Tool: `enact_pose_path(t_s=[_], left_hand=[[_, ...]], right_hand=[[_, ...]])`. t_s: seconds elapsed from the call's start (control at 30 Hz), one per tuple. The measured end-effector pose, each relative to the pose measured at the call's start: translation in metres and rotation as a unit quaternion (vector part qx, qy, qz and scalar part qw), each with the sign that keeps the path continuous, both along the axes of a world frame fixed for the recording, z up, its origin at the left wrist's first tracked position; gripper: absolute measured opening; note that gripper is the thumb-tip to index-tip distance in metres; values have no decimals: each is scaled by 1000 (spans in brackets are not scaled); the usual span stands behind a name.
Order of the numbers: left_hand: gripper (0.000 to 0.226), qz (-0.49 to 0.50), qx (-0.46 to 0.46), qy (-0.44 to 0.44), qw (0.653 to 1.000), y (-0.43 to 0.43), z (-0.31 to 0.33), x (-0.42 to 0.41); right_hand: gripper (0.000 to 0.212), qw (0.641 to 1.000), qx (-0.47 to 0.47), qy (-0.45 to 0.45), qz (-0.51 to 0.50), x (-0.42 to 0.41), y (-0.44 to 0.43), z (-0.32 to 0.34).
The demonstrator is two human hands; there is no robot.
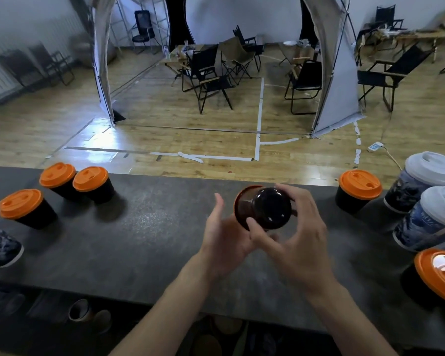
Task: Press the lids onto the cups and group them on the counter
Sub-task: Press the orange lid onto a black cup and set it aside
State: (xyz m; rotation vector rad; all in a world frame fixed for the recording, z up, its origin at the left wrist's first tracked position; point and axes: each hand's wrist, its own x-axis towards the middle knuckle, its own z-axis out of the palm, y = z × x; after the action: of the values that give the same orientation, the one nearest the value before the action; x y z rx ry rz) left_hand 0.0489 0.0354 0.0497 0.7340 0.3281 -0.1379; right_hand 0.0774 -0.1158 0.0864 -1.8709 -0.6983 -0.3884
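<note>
Head view: black cup (270, 209) over counter (152, 227) centre, base to camera, R hand (301, 242) fingers curled round it, L hand (224, 235) fingers straight at 9 o'clock; best stand it upright, press lid (239, 201) evenly.

1. A wooden floor (216, 140) is marked with white tape lines (258, 119).
2. Black folding chairs (208, 78) are grouped under a grey canopy (329, 73).
3. A white power strip (375, 146) is seen on the floor at the right.
</note>
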Motion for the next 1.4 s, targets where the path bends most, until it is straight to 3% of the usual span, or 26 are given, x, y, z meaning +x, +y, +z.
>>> enact_pose_path(t_s=[0.13, 0.2, 0.27, 0.33, 0.4, 0.6, 0.83, 1.07, 1.23, 1.4], left_hand=[[75, 11, 139, -22, 990, 9, 13, -3], [67, 68, 271, -35, 959, 19, 10, -9], [78, 108, 409, -69, 903, 29, 2, -20], [98, 119, 479, -87, 866, 36, -16, -31], [111, 149, 485, -62, 860, 45, -29, -43], [82, 287, 449, -10, 846, 96, -44, -79], [82, 491, 436, 60, 752, 196, -46, -124], [86, 528, 495, 119, 680, 277, -50, -127], [89, 516, 505, 148, 676, 291, -59, -121], [103, 527, 449, 157, 704, 288, -67, -126]], right_hand=[[75, 998, 3, -8, 67, 1, 0, -29], [78, 996, 12, 16, 85, 0, 5, -51], [78, 993, 46, 66, 82, -5, 14, -68], [80, 985, 70, 130, 86, -13, 28, -77], [78, 976, 74, 174, 105, -17, 49, -85], [69, 948, 6, 237, 215, -25, 120, -105], [60, 946, -18, 203, 252, -42, 164, -116], [63, 950, -25, 203, 237, -35, 165, -121], [67, 958, -25, 187, 214, -21, 160, -114], [54, 951, -27, 217, 219, -18, 158, -112]])
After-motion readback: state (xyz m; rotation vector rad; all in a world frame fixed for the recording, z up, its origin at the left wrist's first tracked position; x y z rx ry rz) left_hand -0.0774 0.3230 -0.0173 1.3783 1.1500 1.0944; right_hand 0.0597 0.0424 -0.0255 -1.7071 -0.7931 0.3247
